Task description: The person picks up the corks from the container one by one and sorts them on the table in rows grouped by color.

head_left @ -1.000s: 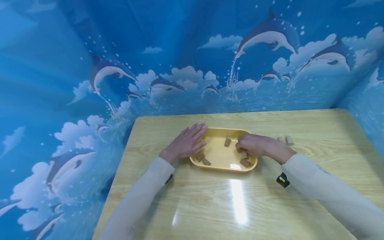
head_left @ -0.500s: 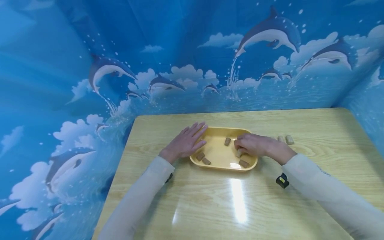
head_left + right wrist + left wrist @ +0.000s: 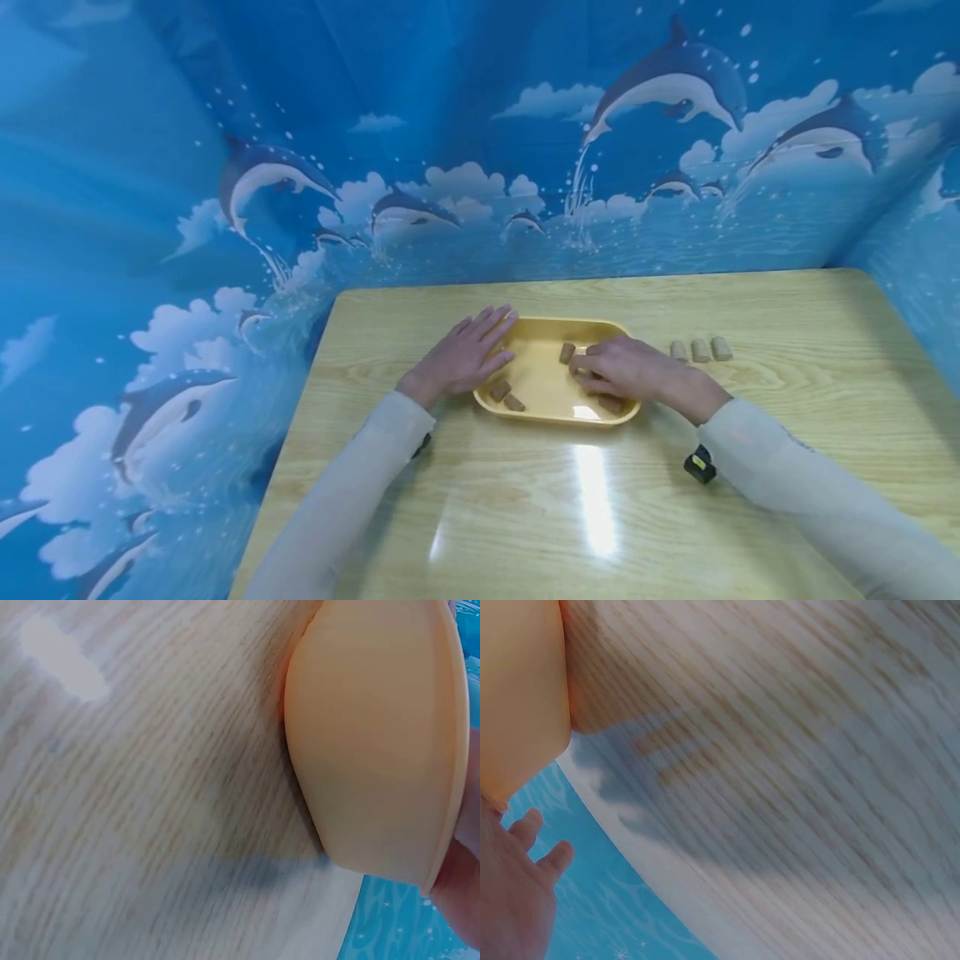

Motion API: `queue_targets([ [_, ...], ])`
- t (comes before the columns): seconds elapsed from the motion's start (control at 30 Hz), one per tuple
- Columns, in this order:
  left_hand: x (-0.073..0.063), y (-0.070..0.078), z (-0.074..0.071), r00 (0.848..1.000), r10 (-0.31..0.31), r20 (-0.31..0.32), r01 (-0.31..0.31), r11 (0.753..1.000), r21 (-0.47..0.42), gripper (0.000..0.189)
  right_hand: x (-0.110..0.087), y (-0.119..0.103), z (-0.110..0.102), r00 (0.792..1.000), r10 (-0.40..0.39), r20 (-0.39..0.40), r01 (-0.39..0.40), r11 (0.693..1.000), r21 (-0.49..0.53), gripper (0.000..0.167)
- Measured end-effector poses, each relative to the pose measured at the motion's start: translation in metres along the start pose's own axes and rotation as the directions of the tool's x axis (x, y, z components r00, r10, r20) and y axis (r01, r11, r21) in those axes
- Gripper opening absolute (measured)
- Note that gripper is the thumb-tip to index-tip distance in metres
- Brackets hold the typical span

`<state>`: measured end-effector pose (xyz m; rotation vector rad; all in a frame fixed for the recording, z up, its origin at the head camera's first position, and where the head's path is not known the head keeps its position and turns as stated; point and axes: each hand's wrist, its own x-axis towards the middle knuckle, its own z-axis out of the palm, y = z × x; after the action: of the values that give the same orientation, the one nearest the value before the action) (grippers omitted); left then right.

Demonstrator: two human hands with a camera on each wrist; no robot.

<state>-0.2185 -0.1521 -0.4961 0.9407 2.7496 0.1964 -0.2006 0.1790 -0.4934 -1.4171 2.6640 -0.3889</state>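
Note:
My left hand (image 3: pixel 467 357) rests with straight, spread fingers on the left end of a shallow yellow tray (image 3: pixel 555 419). In the left wrist view, part of this left hand (image 3: pixel 514 892) shows below the tray's wall (image 3: pixel 521 690). My right hand (image 3: pixel 618 367) reaches down into the tray's right half, fingers bent. Whether it pinches a cork is hidden under the fingers. Just left of its fingertips lies a small brown cork (image 3: pixel 567 353). Two corks (image 3: pixel 500 390) lie near the tray's left end, and another cork (image 3: pixel 611 405) lies below the right hand.
Three corks (image 3: pixel 700 350) stand in a row on the wooden table (image 3: pixel 525 500) to the right of the tray. A blue dolphin-print curtain (image 3: pixel 450 167) hangs behind the table and along its left and right sides.
My right hand has shifted left inside the tray, and a cork seen below its fingers is now hidden. More of the row of corks on the table shows. The left hand stays put.

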Motion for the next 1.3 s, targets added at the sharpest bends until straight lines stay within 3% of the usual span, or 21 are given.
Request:
queue_targets([
  [0.23, 0.000, 0.000, 0.000, 1.000, 0.001, 0.003, -0.001, 1.000, 0.005, 0.072, -0.001, -0.003, -0.003, 0.997, 0.063, 0.050, -0.066, 0.996, 0.066, 0.018],
  [0.47, 0.000, -0.001, 0.000, 1.000, 0.006, -0.001, -0.006, 1.000, 0.021, 0.073, -0.004, -0.005, 0.000, 0.994, 0.108, -0.008, -0.108, 0.993, 0.052, 0.026],
  [0.9, 0.001, -0.001, 0.000, 1.000, 0.011, -0.006, -0.011, 1.000, 0.024, 0.073, -0.014, -0.009, -0.007, 0.974, 0.223, -0.032, -0.211, 0.954, 0.211, 0.035],
  [1.3, 0.000, -0.002, 0.000, 1.000, 0.016, -0.010, -0.016, 1.000, 0.012, 0.073, -0.033, -0.005, -0.020, 0.960, 0.258, -0.113, -0.227, 0.945, 0.234, 0.037],
])
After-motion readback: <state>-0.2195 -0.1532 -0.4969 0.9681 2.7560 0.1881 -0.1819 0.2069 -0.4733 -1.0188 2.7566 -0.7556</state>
